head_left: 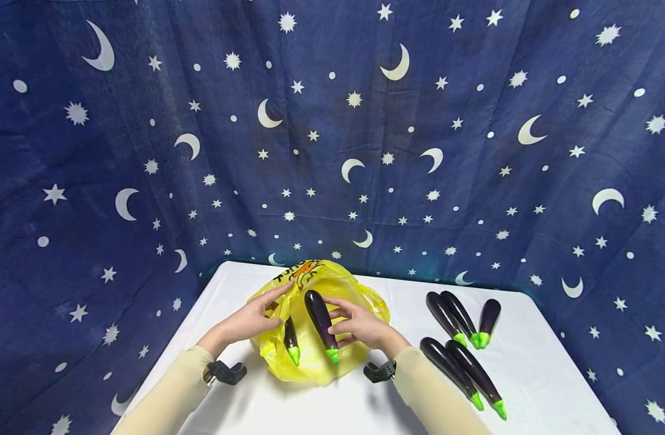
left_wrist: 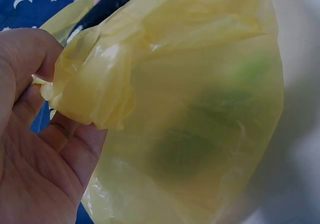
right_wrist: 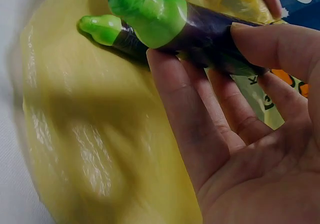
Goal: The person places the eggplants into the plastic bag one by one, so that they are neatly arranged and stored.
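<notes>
A yellow plastic bag (head_left: 310, 368) with a printed design lies on the table, its mouth spread. My left hand (head_left: 253, 317) pinches the bag's edge on the left side; in the left wrist view the gathered plastic (left_wrist: 95, 88) sits between thumb and fingers. My right hand (head_left: 362, 326) grips a dark purple eggplant (head_left: 318, 314) with a green stem end, held over the bag's opening. The right wrist view shows that eggplant (right_wrist: 210, 33) between thumb and fingers. Another eggplant (head_left: 290, 338) lies in the bag, its upper part hidden by plastic.
Several more eggplants lie on the right of the white table (head_left: 539, 362): a back group (head_left: 446, 314) and a nearer pair (head_left: 476, 371). Behind the table hangs a blue curtain (head_left: 321, 139) with moons and stars. Each wrist wears a black camera strap (head_left: 226, 371).
</notes>
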The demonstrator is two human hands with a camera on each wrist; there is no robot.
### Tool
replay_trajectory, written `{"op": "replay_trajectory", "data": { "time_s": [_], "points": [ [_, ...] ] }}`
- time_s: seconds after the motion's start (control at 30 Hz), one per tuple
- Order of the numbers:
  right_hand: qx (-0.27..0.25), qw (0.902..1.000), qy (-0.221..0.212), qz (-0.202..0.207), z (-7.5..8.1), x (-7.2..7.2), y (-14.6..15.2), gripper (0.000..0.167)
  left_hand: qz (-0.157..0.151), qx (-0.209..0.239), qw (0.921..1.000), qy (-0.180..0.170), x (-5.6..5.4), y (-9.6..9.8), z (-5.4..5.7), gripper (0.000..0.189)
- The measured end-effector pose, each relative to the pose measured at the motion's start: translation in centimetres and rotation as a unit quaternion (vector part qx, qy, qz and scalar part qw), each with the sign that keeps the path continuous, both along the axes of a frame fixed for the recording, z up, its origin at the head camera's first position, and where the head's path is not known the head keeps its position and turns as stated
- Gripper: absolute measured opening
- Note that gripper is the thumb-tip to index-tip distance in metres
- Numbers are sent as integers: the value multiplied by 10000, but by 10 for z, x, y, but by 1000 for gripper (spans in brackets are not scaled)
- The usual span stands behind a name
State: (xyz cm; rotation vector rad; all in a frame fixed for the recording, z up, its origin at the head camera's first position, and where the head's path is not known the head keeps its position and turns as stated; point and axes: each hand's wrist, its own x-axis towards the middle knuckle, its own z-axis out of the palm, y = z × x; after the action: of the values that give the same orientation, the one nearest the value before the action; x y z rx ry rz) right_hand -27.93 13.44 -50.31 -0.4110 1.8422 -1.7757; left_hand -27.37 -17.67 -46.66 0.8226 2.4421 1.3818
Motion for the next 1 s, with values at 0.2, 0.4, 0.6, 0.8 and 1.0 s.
{"op": "replay_trajectory", "data": {
  "time_s": [0.2, 0.4, 0.6, 0.8, 1.0],
  "points": [
    [122, 9999, 88, -37, -7, -6, -12, 77, 31, -3, 10000, -59, 0, 0, 1, 86],
    [192, 9995, 176, -194, -10, -10, -26, 77, 46, -4, 10000, -70, 1, -1, 1, 86],
    [296, 9985, 219, -400, -13, -14, -40, 78, 101, -39, 9999, -113, 2, -1, 2, 86],
    [356, 9971, 226, -626, -19, -18, -51, 79, 33, -11, 10000, -62, 1, -2, 0, 86],
    [445, 9960, 240, -732, -25, -20, -60, 79, -119, 90, 9999, 34, -1, -3, -2, 85]
  ]
}}
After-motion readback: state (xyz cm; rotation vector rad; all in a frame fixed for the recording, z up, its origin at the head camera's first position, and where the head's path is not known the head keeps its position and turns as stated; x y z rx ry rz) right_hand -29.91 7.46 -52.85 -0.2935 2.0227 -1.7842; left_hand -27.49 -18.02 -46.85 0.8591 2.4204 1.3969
